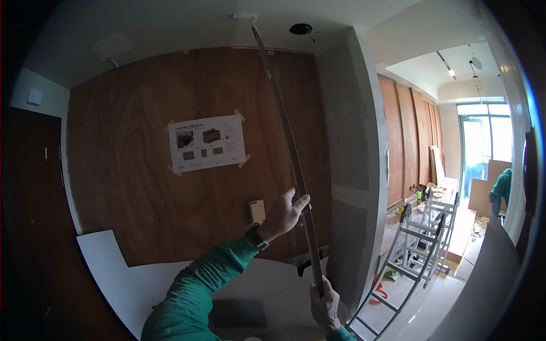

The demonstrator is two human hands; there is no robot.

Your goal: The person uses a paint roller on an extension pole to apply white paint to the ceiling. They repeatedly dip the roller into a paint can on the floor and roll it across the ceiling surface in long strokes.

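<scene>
A long extension pole (284, 119) slants up to the ceiling, held in both my hands. My right hand (325, 307) is closed round its lower end. Higher up, my left hand (284, 213) grips the shaft, with thumb and fingers against it; a dark watch (257, 237) circles that wrist. At the pole's top, a bent wire frame carries a small white paint roller (244, 15), which appears to touch the ceiling (187, 28). Both sleeves are green.
A printed sheet (207, 144) is taped to the brown wood panel (119, 170) ahead. The ceiling has a dark round hole (301, 29). At right, beyond the grey wall edge (369, 142), stand folding ladders (409, 244); a person (501, 190) in green bends farther back.
</scene>
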